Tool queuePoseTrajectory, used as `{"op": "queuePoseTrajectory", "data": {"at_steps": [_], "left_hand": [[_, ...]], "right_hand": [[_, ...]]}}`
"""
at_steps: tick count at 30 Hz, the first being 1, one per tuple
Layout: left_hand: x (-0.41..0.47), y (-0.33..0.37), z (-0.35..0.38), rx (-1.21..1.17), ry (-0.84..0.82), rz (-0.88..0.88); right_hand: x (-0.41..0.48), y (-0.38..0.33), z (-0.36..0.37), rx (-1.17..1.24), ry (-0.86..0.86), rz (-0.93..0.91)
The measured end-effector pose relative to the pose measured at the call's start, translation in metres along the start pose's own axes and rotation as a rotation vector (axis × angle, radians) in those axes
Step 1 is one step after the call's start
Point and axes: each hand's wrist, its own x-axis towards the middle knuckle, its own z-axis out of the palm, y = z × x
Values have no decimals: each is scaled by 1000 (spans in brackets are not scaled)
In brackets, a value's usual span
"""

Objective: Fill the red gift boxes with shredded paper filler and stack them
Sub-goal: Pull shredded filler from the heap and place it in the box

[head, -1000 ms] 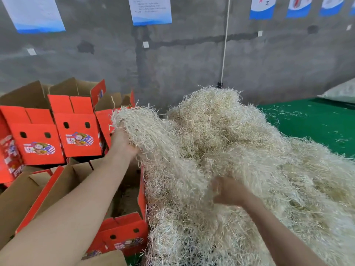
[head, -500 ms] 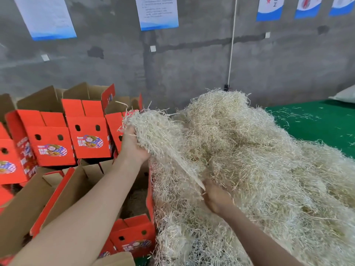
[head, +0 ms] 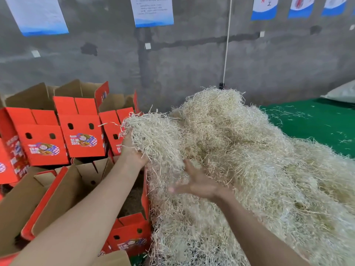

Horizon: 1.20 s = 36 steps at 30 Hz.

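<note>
Shreds hang in a thick clump from the left hand, whose fingers are buried in it and curled round it, holding it up at the left edge of the pile of shredded paper filler. Half a second ago the right hand was closed in the shreds just below that clump. Now it has let go and hovers over the near slope of the pile with fingers spread and blurred, holding nothing. The clump has also parted further from the pile along its lower edge, though its right side still merges with the heap.

Judging from this, the tearing-off step is nearly done: the right hand has finished bracing or separating, and the load rests with the left hand alone. An open red gift box lies directly left of the pile, below the left hand, flaps out and brown inside showing. How much filler is already in it I cannot tell. The next move looks like a short swing leftward and down into that box, and loose strands may trail from the pile. More red gift boxes sit stacked further left of the pile, behind the open one, and a green cloth spreads to the pile's right
</note>
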Motion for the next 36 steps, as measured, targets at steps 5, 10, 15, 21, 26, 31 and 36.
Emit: {"op": "queuePoseTrajectory", "data": {"at_steps": [5,10,15,21,26,31,36], "left_hand": [[-15,-7,7,268,-89,16],[-19,-13,28,1322,-492,28],[1,-33,47,1338,-177,665],[9,-25,65,483,101,563],[14,7,54,88,161,319],[3,30,33,229,71,220],[-32,42,2,168,-58,191]], "right_hand": [[16,12,6,64,230,98],[27,-7,-39,-254,496,-166],[25,7,-38,-411,503,-296],[26,57,-26,-621,461,-95],[3,111,-36,-770,336,253],[18,67,-38,-624,209,202],[11,-16,-43,-519,341,-15]]}}
